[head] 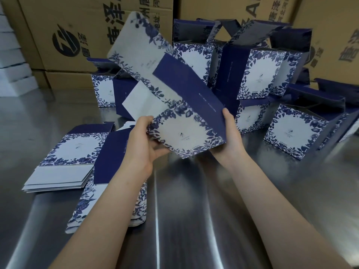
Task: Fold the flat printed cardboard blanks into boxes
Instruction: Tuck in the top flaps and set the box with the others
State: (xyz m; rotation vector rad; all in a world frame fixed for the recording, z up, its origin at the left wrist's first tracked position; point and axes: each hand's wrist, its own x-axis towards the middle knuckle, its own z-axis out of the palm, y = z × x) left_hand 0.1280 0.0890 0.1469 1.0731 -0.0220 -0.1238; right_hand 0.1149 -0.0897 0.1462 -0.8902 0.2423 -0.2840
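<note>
One flat blank (180, 105), white with blue leaves and a navy panel, is held tilted at the centre of the frame. The left hand (141, 146) pinches its lower left edge, and the right hand (231, 136) grips its lower right corner. Two stacks of blanks (77, 152) lie at lower left and at least six folded boxes (258, 72) at upper right; the steel table (194, 210) is bare at bottom middle.
</note>
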